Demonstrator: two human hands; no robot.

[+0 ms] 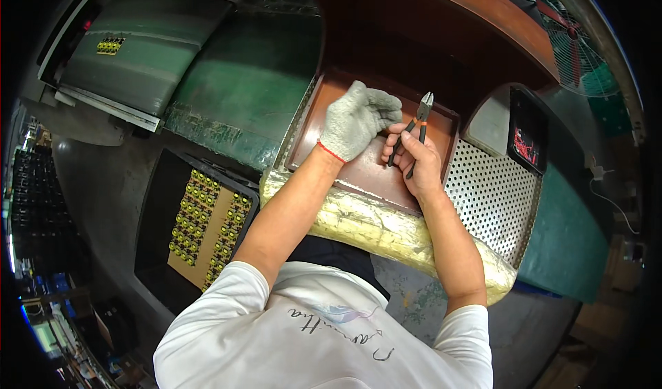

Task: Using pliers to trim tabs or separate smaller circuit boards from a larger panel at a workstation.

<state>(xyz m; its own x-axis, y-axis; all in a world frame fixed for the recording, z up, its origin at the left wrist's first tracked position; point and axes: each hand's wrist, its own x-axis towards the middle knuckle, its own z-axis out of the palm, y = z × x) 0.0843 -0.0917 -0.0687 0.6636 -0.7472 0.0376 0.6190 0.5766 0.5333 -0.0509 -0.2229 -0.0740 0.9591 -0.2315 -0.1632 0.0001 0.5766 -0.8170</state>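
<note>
A grey knitted glove with a red cuff covers my left hand (355, 119), which is cupped over the reddish-brown tray (386, 190). Its fingers bend loosely toward my right hand, and nothing shows in them, though part of the palm is hidden. My bare right hand (419, 160) grips side cutters (422, 117) by their black and orange handles. Their metal jaws point up and away from me, and the handles are spread apart. The fingertips of both hands are close together above the tray.
Yellow crinkled wrapping (365, 223) pads the front edge. Right of the tray lies a perforated metal plate (493, 196), with a black bin (529, 137) of red pieces beyond. At left stand a green conveyor (148, 44) and a black crate (155, 230) holding yellow-green parts (193, 223) on cardboard.
</note>
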